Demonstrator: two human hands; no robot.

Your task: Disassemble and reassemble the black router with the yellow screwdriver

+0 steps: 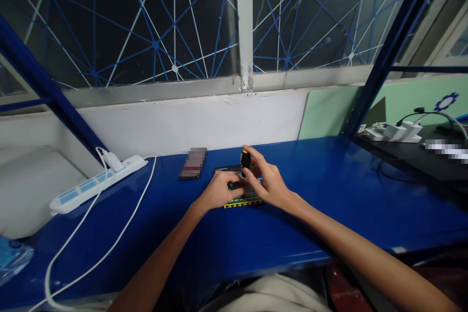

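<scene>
Window wall: dark panes (175, 24) with blue and white lines, pale wall (201, 129) below; blue counter (321, 180) runs up to it.
Screwdriver: I read the black-and-yellow tool (245, 158) as a screwdriver; roughly upright over the board, mid-counter. Tip hidden, so I can't confirm contact.
Green board: looks like a circuit board (249, 200), flat on the counter under both hands, yellow-and-black strip along its near edge; much of it covered.
Slip risk: driver could skate off and scratch the board if it tilts or the fingertip hold loosens; left fingers sit close enough to be jabbed.
Shift risk: board could slide on the smooth-looking counter if pushed sideways without enough steadying.
Right hand (269, 181): grasping the handle, index finger at the top, thumb lower down; forearm angles in from lower right.
Left hand (220, 189): low over the board's left side, fingers bent inward, forearm from lower left; I can't tell if it pinches a part or just steadies.
Phone: dark flat phone-like slab (193, 164), just left of the board, screen blurred out.
Power strip: white strip (97, 184) farther left, plug in, white cable (128, 219) looping toward me.
</scene>
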